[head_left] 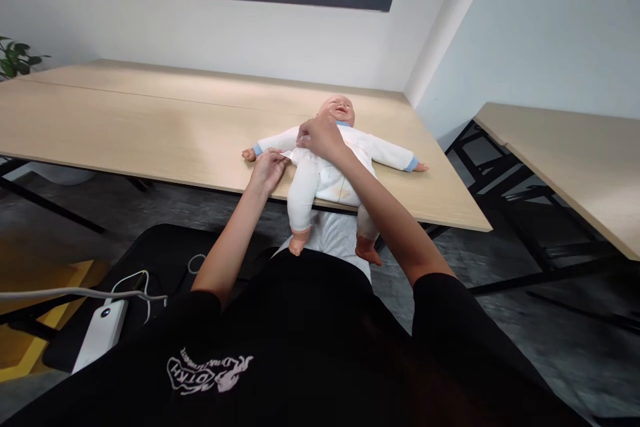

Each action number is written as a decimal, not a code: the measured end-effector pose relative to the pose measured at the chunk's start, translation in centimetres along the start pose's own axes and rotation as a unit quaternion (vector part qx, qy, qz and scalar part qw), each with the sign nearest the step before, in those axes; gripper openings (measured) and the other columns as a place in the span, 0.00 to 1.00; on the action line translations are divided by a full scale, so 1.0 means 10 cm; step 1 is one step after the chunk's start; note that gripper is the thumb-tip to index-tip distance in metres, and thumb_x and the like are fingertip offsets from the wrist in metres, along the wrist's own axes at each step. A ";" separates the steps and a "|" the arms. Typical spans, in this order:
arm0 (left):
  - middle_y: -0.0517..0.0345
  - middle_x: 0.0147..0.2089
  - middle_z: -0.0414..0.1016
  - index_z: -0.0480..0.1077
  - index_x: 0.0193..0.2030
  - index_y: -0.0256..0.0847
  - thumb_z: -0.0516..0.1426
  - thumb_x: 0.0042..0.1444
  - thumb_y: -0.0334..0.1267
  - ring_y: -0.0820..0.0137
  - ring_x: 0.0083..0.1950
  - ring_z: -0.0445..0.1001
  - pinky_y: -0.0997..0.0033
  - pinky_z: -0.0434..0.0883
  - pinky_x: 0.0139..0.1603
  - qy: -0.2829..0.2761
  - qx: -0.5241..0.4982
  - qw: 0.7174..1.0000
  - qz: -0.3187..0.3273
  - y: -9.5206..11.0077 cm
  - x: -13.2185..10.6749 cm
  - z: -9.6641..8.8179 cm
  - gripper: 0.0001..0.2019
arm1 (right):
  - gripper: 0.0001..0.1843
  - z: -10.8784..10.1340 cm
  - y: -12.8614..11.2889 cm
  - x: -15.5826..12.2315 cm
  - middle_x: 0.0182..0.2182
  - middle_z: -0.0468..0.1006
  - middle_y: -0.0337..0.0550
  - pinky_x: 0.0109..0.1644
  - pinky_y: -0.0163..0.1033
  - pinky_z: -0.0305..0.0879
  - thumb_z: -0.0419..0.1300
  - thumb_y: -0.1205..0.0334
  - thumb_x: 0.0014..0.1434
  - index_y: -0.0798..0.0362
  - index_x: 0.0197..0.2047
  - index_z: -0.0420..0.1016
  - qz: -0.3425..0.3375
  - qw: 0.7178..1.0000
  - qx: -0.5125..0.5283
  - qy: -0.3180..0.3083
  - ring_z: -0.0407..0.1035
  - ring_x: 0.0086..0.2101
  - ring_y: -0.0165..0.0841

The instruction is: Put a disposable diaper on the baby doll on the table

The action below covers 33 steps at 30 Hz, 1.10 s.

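Observation:
A baby doll [302, 197] in a white outfit with blue cuffs lies on its back at the table's front edge, head toward the wall and legs hanging over. Around its hips is a white diaper [337, 185] with faint coloured prints. My left hand [269, 168] is closed in a pinch on the diaper's white side tab, pulled out beside the doll's hip. Reaching across the doll's belly, my right hand [321, 137] has its fingers pinched together at the diaper's waist on the same side. The right forearm covers part of the belly and diaper.
The doll lies on a light wooden table [200, 130] against the wall, below a dark-framed window. A second table [565, 147] stands to the right. At lower left, a black chair [165, 247] holds a white power bank [103, 333] with cables.

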<state>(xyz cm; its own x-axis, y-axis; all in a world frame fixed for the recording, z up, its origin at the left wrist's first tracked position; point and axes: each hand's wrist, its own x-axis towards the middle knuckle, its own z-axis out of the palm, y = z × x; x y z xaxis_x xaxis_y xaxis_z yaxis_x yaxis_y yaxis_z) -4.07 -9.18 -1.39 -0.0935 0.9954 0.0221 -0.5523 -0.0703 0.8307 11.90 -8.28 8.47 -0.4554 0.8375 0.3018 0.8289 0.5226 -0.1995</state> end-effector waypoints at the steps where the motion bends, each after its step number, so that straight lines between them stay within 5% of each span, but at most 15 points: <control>1: 0.63 0.27 0.68 0.61 0.24 0.38 0.58 0.46 0.15 0.77 0.32 0.73 0.76 0.75 0.47 -0.001 -0.005 1.000 -0.004 0.01 0.00 0.00 0.14 | 0.08 -0.01 -0.02 0.04 0.43 0.84 0.55 0.60 0.50 0.65 0.66 0.72 0.59 0.59 0.42 0.85 0.015 0.999 -0.027 -0.013 0.77 0.49 0.47; 5: 0.61 0.28 0.70 0.63 0.24 0.38 0.59 0.46 0.16 0.78 0.32 0.73 0.81 0.75 0.42 -0.009 -0.008 1.000 0.002 0.02 -0.03 0.01 0.14 | 0.14 0.06 -0.12 0.18 0.45 0.84 0.60 0.56 0.51 0.71 0.70 0.77 0.52 0.62 0.44 0.85 0.060 0.991 -0.103 -0.053 0.77 0.50 0.52; 11: 0.61 0.29 0.71 0.64 0.23 0.38 0.59 0.45 0.17 0.78 0.32 0.73 0.82 0.74 0.38 -0.043 -0.003 0.999 0.014 0.05 -0.13 0.08 0.13 | 0.20 0.23 -0.28 0.17 0.53 0.79 0.68 0.60 0.50 0.70 0.50 0.79 0.68 0.65 0.53 0.81 0.031 0.992 -0.115 -0.042 0.76 0.53 0.50; 15: 0.61 0.32 0.71 0.62 0.24 0.38 0.57 0.48 0.16 0.79 0.33 0.72 0.80 0.74 0.42 -0.052 -0.030 0.998 -0.015 0.09 -0.11 0.10 0.14 | 0.20 0.06 -0.29 0.08 0.61 0.70 0.66 0.59 0.51 0.69 0.59 0.67 0.70 0.63 0.63 0.71 0.030 0.996 -0.084 0.030 0.73 0.53 0.52; 19: 0.63 0.33 0.70 0.62 0.26 0.38 0.60 0.46 0.16 0.81 0.32 0.72 0.82 0.72 0.41 -0.090 -0.049 0.994 -0.021 0.14 0.00 0.14 0.14 | 0.19 -0.18 -0.12 -0.15 0.57 0.71 0.59 0.62 0.53 0.66 0.54 0.57 0.75 0.57 0.62 0.72 0.034 0.994 -0.022 0.103 0.69 0.55 0.50; 27: 0.60 0.35 0.77 0.70 0.39 0.38 0.73 0.41 0.30 0.75 0.37 0.75 0.76 0.72 0.41 -0.295 0.201 0.933 0.049 0.34 0.12 0.17 0.20 | 0.19 -0.22 -0.04 -0.67 0.58 0.70 0.54 0.61 0.55 0.64 0.56 0.50 0.73 0.41 0.61 0.80 0.028 0.994 -0.065 -0.084 0.63 0.59 0.51; 33: 0.57 0.39 0.77 0.73 0.43 0.37 0.73 0.40 0.34 0.71 0.42 0.76 0.73 0.72 0.46 -0.290 0.227 0.929 0.049 0.21 0.11 -0.04 0.23 | 0.20 -0.17 -0.15 -0.62 0.60 0.69 0.56 0.61 0.60 0.64 0.54 0.52 0.74 0.42 0.61 0.81 0.042 0.990 -0.098 -0.095 0.60 0.61 0.53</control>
<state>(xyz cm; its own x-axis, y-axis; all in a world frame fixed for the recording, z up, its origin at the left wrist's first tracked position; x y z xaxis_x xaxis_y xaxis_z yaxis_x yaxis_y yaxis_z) -5.67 -8.22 0.13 0.4092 0.8628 0.2969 -0.1471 -0.2587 0.9547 14.04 -14.47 8.51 -0.4195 0.9014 0.1070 0.9051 0.4244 -0.0271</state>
